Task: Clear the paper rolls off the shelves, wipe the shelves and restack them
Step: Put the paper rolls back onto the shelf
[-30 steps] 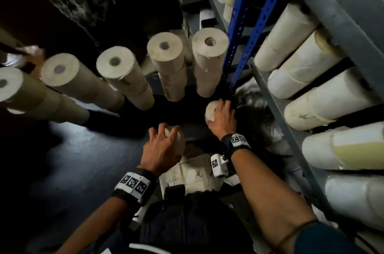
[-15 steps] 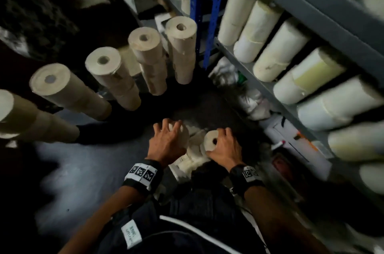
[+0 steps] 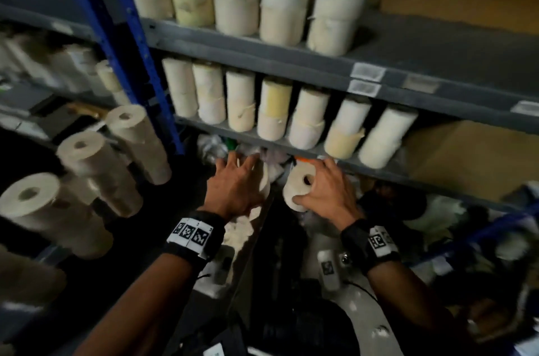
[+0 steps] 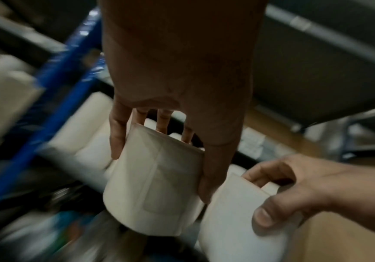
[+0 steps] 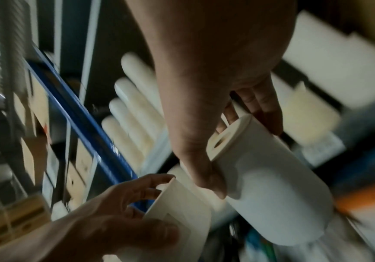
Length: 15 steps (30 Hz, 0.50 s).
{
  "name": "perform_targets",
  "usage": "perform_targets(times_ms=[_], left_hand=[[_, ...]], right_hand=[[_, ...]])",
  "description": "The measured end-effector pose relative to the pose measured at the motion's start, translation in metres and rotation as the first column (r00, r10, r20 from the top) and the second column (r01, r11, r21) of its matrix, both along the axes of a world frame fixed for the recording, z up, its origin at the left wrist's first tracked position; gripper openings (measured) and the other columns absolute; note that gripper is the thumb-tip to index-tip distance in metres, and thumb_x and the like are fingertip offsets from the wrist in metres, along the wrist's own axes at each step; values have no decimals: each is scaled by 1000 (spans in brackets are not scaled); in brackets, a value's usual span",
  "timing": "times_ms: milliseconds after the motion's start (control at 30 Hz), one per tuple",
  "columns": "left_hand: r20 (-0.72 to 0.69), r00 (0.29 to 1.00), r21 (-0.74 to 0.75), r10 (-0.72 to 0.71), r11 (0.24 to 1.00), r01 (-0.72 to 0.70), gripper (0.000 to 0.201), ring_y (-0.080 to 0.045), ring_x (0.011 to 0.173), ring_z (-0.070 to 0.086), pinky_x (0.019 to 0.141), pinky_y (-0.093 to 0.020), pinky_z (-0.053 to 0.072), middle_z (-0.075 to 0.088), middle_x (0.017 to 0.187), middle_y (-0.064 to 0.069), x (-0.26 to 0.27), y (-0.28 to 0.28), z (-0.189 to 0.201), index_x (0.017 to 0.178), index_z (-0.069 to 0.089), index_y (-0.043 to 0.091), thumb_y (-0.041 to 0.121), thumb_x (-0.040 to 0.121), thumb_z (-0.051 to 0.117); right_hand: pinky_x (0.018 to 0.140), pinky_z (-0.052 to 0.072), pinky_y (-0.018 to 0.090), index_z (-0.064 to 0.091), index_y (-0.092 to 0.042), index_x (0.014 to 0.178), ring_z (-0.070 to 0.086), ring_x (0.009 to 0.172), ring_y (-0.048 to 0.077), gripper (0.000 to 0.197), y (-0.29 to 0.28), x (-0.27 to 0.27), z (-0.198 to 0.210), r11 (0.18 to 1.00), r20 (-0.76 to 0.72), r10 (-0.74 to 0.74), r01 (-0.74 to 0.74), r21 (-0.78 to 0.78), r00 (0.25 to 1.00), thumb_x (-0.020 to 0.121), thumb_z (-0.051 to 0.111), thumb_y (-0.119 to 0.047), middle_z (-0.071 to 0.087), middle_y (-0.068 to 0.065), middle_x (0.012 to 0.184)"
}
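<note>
**Two rolls lifted to the shelf edge, one per hand**

Both hands have come up from the floor since a second ago; the rolls they were taking hold of down low now ride in front of the shelving.

Left hand [image 3: 236, 183] grips the left roll [image 4: 152, 191] from above, thumb on one side, fingers curled over its far end. Right hand [image 3: 326, 195] holds the right roll [image 3: 300, 183] the same way, core hole facing up toward the person. Rolls are just beside each other, apparently not touching.

Key relation: the lower shelf [image 3: 291, 145], with its row of standing rolls [image 3: 271, 110], lies at about 12 o'clock from both hands. The open stretch of that shelf sits at roughly 2 o'clock, so the right hand is nearer it. Both held rolls tilt, long axes leaning off vertical; each probably needs righting before it goes in.

Floor stacks [image 3: 96, 169] stand at 9 o'clock of the left hand.
</note>
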State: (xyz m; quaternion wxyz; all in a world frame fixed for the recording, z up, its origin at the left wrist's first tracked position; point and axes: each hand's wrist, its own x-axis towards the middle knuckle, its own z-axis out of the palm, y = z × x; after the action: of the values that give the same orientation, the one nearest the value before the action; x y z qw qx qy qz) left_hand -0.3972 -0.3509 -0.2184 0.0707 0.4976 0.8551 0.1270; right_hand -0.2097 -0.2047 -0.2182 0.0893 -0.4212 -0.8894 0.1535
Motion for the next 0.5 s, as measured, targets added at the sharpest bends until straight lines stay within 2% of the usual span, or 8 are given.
perform_targets(times_ms=[100,167,300,400,500], left_hand=[[-84,991,119,-108,986,117,103,-44,116,47,94,-55,52,43,137,-9,3,40,44,153,34,36,72,64,72],[-135,980,205,-146,963,172,105,-41,117,48,90,-56,55,44,139,-8,9,66,79,155,33,37,79,64,64],[-223,959,363,-176,898,250,107,-37,119,48,81,-53,57,45,143,-4,20,107,148,156,34,36,74,65,77],[-270,946,431,-178,856,285,104,-36,117,49,82,-53,56,48,142,-4,26,140,203,153,37,35,71,66,80],[-305,941,487,-143,826,283,101,-35,115,51,85,-53,55,52,136,-5,27,175,255,148,41,34,76,64,77]], right_hand=[[85,55,41,54,-33,126,63,110,27,87,21,20,50,992,-84,-85,92,86,993,49,77,-68,50,-7,120],[86,53,39,52,-34,132,61,113,24,90,37,33,84,981,-118,-115,131,142,986,53,78,-68,50,-9,124],[88,50,39,52,-37,135,58,118,22,91,73,48,143,961,-206,-130,174,215,970,56,81,-71,51,-11,125],[93,52,42,55,-34,136,58,117,24,93,104,54,183,945,-293,-115,195,261,949,55,80,-72,54,-8,122],[93,54,43,59,-27,136,58,115,25,93,133,56,219,944,-382,-93,204,261,920,56,85,-66,55,-4,120]])
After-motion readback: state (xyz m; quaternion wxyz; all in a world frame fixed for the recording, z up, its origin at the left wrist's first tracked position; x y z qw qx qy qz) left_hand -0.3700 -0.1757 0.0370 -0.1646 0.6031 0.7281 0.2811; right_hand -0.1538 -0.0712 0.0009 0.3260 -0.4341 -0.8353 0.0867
